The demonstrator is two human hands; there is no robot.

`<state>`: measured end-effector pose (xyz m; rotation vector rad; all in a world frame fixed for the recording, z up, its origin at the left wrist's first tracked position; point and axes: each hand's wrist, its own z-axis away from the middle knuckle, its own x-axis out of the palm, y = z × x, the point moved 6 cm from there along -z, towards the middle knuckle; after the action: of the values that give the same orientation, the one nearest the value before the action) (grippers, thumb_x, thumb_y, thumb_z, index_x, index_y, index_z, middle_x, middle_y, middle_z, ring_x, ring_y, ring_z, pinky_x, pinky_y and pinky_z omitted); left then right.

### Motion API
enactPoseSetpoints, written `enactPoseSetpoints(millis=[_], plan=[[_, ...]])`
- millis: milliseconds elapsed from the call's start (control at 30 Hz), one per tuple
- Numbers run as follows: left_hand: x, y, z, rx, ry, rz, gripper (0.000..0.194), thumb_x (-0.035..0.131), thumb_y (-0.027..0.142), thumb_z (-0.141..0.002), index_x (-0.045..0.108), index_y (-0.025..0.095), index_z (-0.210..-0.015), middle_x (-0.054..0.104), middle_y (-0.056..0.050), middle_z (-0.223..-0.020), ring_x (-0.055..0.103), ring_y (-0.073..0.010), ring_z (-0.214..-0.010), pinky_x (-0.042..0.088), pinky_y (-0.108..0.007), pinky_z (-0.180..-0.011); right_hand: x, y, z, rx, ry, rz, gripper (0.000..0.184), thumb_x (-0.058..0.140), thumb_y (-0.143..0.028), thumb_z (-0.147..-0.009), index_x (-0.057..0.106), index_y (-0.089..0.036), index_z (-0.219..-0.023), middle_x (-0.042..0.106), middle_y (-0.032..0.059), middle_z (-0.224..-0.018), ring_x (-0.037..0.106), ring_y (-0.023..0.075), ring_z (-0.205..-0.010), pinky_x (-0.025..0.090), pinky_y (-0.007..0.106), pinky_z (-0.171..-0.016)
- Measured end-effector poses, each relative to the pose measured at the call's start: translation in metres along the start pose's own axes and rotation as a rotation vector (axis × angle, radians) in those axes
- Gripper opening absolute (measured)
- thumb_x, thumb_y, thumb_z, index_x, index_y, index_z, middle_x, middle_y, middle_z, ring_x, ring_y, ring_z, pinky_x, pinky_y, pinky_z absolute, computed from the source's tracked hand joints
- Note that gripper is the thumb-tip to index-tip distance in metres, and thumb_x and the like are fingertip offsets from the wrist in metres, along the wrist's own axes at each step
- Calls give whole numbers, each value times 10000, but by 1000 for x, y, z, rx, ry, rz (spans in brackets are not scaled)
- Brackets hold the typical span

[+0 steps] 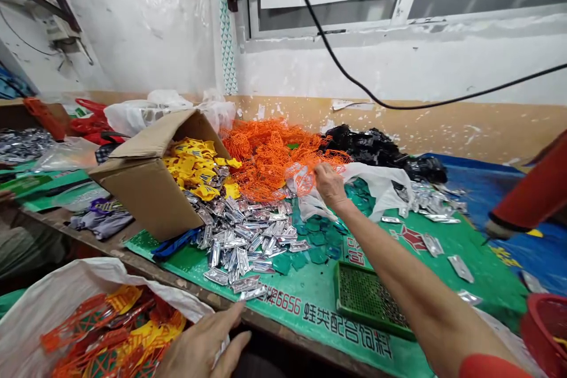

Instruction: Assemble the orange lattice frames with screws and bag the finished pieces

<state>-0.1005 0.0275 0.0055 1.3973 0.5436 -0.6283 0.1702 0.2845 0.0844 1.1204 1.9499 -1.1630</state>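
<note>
My right hand (330, 186) reaches to the pile's far side, its fingers closed on an orange plastic lattice piece (305, 180) in front of a white plastic bag (312, 204). Behind it spreads a tangled heap of similar orange pieces (270, 150). My left hand (204, 339) is low at the table's front edge, fingers stretched out and apart, beside a white sack (57, 289) of orange and yellow assembled pieces (128, 331). Its fingertips are close to silver metal plates (241, 236). Translucent teal pieces (316, 242) lie right of those plates.
A tilted cardboard box (142, 189) spills yellow plastic pieces (195, 165). A green tray (367, 295) holds small dark screws or similar parts. At right hang a red power tool (531, 195) and a black cable (349, 77), above a red tub (547, 331). Black bags (376, 147) lie behind.
</note>
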Motion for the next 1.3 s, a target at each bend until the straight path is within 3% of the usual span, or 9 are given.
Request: enactPoseSetpoints(millis=[133,300,367,467,567,700,867,1067,1300], plan=[[15,45,-14,107,128,318,365,722,438,-677,750,313,-1019,722,-58,-1146,614,-347,-1098,425,-407,-1026,-36,-19,45,99,49,-279,237,391,-250,-950,569,-121,-1039,600,109,-1060,564,195,-995,463,369,-871],[34,52,-35,30,193,644,706,714,457,-718,505,245,-1357,504,-97,-1436,511,-318,-1250,441,-400,-1008,-37,-52,154,158,-327,-676,268,463,-403,-842,571,-157,-825,550,-9,-639,468,89,-477,413,218,-463],[53,51,-39,-50,37,879,775,711,474,-732,416,242,-1409,491,-109,-1445,502,-296,-1269,456,-381,-987,-26,-61,194,208,-491,-810,356,451,-491,-818,567,-155,-844,523,-19,-623,392,66,-403,378,209,-392],[84,57,-33,-187,-351,1193,642,734,443,-734,541,206,-1298,661,-119,-1235,639,-281,-1081,517,-371,-879,-11,-67,229,250,-610,-887,436,440,-559,-806,575,-150,-872,506,-23,-633,357,55,-405,382,203,-392],[97,54,-22,-302,-489,1319,444,822,330,-648,695,157,-1037,746,-87,-965,699,-215,-820,542,-300,-733,-3,-60,232,235,-627,-790,409,449,-515,-840,625,-145,-859,558,-3,-659,417,70,-455,398,200,-433],[99,39,-18,-420,-397,1371,345,853,272,-610,718,156,-906,744,-51,-879,682,-160,-728,539,-258,-685,-4,-30,202,181,-506,-424,239,477,-317,-873,665,-169,-880,648,42,-815,557,150,-724,450,256,-661],[98,34,-20,-411,-348,1423,253,816,226,-670,707,140,-882,745,-69,-872,686,-177,-739,548,-283,-688,18,-15,173,13,-503,43,209,510,-53,-776,689,-146,-831,654,148,-1005,523,290,-1060,397,372,-866],[94,31,-19,-438,-283,1455,206,775,159,-663,715,106,-854,743,-71,-812,680,-184,-705,571,-322,-680,41,-30,178,-167,-556,275,327,376,-37,-875,688,-125,-912,640,196,-1054,525,309,-1078,377,448,-916],[90,29,-20,-405,-277,1399,272,746,167,-688,701,117,-952,747,-97,-892,681,-185,-748,558,-332,-730,27,-29,170,-179,-527,271,307,382,-39,-890,660,-117,-992,644,184,-1026,580,292,-975,427,417,-812]])
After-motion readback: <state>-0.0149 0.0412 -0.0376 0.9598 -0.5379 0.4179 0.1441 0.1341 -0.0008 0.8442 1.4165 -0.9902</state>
